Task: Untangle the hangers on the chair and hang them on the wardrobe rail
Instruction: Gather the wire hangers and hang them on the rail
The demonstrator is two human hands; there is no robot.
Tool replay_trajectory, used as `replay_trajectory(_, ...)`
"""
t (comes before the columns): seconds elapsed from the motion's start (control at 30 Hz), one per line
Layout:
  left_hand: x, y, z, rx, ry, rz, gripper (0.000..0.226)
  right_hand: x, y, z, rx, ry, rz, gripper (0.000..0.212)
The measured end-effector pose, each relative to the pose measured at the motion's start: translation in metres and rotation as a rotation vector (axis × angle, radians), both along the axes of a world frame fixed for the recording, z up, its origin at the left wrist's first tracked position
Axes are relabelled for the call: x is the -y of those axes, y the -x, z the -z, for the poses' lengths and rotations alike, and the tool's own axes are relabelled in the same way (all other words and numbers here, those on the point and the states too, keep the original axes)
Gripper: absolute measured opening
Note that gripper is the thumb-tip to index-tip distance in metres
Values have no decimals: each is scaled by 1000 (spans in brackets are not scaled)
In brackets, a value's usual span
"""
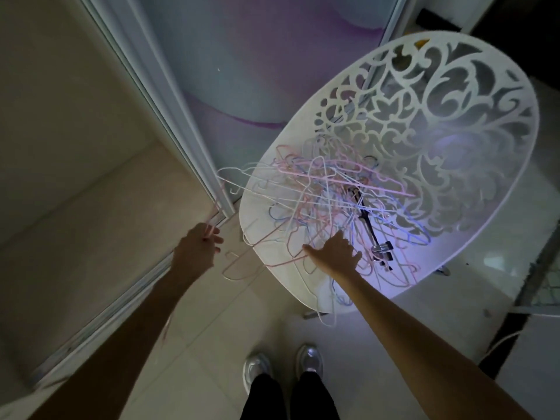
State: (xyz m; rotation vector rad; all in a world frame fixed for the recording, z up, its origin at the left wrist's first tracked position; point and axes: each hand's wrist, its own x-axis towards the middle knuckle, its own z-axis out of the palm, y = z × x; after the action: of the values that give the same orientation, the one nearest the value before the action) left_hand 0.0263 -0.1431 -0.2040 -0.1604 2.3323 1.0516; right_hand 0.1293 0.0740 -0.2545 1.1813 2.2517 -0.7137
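Many thin pastel hangers (327, 204) tangled on chair (424, 122) — left hand (197, 247) pinching one, right hand (336, 253) spread.

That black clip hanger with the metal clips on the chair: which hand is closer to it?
Right. The right hand is spread over the tangle just left of the clip hanger. The left hand is off the chair, holding a pink hanger.

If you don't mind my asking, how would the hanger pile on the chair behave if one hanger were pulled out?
The hanger pile looks thin-wired and light, so it would probably lift easily. Its loops interlock, so one pull would likely drag neighbours along. Several overhang the chair edge and may slip off.
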Motion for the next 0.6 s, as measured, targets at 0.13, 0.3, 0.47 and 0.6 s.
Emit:
replay_trajectory(0.13,-23,-15,41,-25,81,71,29,0,5,16,-163,77,82,72)
replay_trajectory(0.3,-42,-25,46,197,-63,23,32,-13,-11,16,-293,108,214,72)
replay_trajectory(0.47,-50,-14,21,309,-242,64,32,-49,-22,12,-372,137,184,54)
replay_trajectory(0.6,-54,-2,0,362,-362,-30,26,-76,-24,9,-410,148,221,51)
